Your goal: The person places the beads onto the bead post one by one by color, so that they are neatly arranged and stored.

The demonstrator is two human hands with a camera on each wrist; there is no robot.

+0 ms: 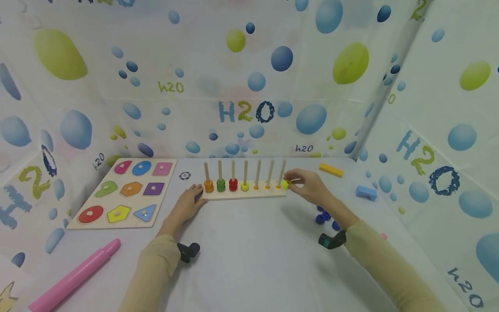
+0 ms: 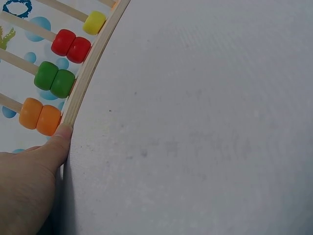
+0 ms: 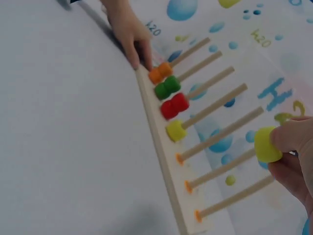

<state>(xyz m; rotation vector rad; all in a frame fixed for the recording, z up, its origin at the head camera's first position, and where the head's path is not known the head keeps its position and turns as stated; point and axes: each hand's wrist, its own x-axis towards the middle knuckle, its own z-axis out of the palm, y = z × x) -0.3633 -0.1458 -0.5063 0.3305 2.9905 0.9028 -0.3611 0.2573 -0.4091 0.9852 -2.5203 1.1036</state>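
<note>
A wooden peg rack (image 1: pixel 244 196) stands at the back of the table with seven upright pegs. Two orange beads (image 1: pixel 208 186), two green beads (image 1: pixel 221 185), two red beads (image 1: pixel 233 184) and one yellow bead (image 1: pixel 244 186) sit on the four left pegs. My left hand (image 1: pixel 189 202) lies flat, its fingertips (image 2: pixel 59 139) touching the rack's left end (image 2: pixel 78 98). At the rack's right end my right hand (image 1: pixel 291 182) pinches a loose yellow bead (image 3: pixel 267 144) beside the last pegs; in the right wrist view the three right pegs (image 3: pixel 230 166) are bare.
A shape puzzle board (image 1: pixel 97 216) lies at the left, and a pink stick (image 1: pixel 74 275) near the front left. A yellow block (image 1: pixel 331 170), a blue arch block (image 1: pixel 366 193) and several dark blue beads (image 1: pixel 324 216) lie to the right. Printed curtain walls close in three sides.
</note>
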